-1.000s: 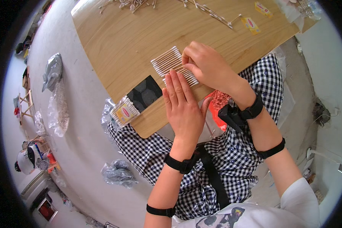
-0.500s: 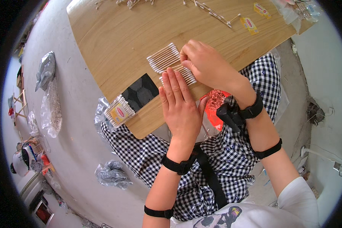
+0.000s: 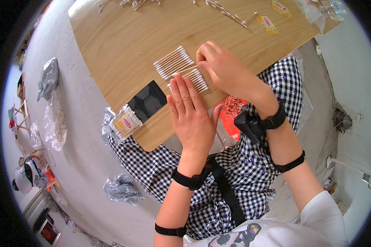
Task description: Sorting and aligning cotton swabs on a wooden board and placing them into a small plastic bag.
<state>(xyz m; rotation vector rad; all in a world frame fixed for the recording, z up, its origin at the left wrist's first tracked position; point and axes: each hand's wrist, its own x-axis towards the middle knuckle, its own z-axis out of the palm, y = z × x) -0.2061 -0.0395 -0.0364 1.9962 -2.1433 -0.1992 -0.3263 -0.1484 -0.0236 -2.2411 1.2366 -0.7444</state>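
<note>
Head view looks down on a wooden board (image 3: 123, 57) resting over the person's lap, with two rows of cotton swabs on it. The near row (image 3: 193, 79) lies just under the fingertips of the left hand (image 3: 191, 113), and the far row (image 3: 173, 61) is just beside it. I judge that the loose swabs could roll apart or slide toward the board edge if the flat hand pushes unevenly. The left hand is open and flat, fingers together, pressing on the near row and holding nothing. The right hand (image 3: 222, 68) is curled, fingertips pinched together at the end of the near row. A packed bundle of swabs (image 3: 125, 122) lies at the board's left edge beside a black sheet (image 3: 148, 101).
</note>
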